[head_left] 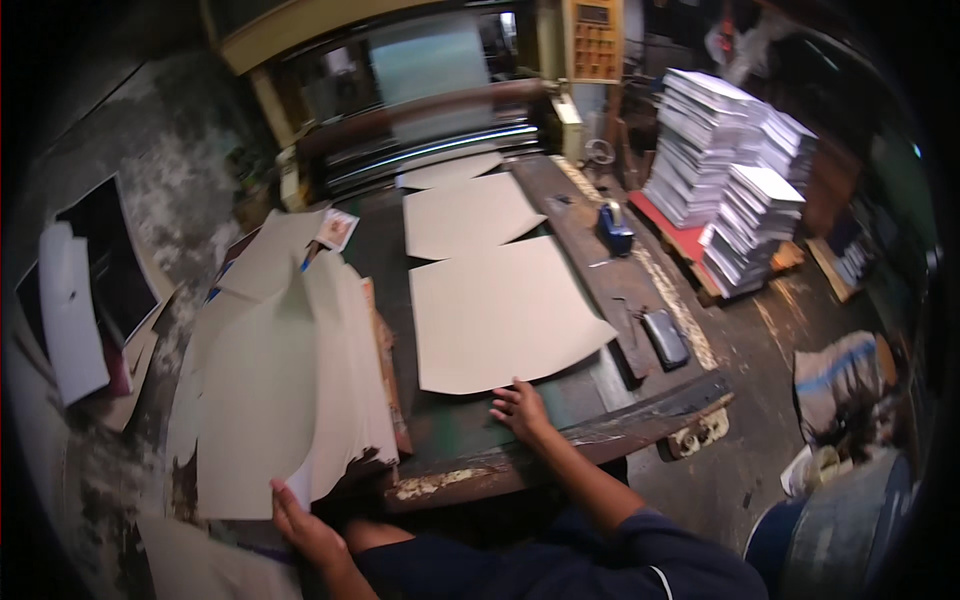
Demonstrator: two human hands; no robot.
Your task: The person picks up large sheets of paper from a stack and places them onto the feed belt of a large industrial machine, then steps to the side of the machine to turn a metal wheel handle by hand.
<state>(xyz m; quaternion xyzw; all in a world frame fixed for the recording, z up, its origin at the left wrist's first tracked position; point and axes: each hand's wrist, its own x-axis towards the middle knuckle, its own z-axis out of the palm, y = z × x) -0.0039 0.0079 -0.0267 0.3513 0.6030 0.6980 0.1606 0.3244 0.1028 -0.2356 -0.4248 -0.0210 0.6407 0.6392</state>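
My left hand [306,528] is at the lower right corner of a large cream card sheet [255,400], with its fingers closed on that edge. The sheet bows upward over a stack of similar sheets [345,400] at the left. My right hand [520,408] is open, fingers apart, at the near edge of another cream sheet [500,320] on the dark machine bed [450,430]. I cannot tell whether its fingertips touch that sheet. Beyond lie a second cream sheet [465,215] and a third [450,171], in a row toward the rollers [430,155].
A blue tape dispenser [614,232] and a dark, rounded case [665,338] rest along the bed's right side. Tall paper stacks [700,140] stand on a red-topped pallet [665,225]. A sack [840,385] lies at the right. Loose black and white sheets [75,310] lean at the left wall.
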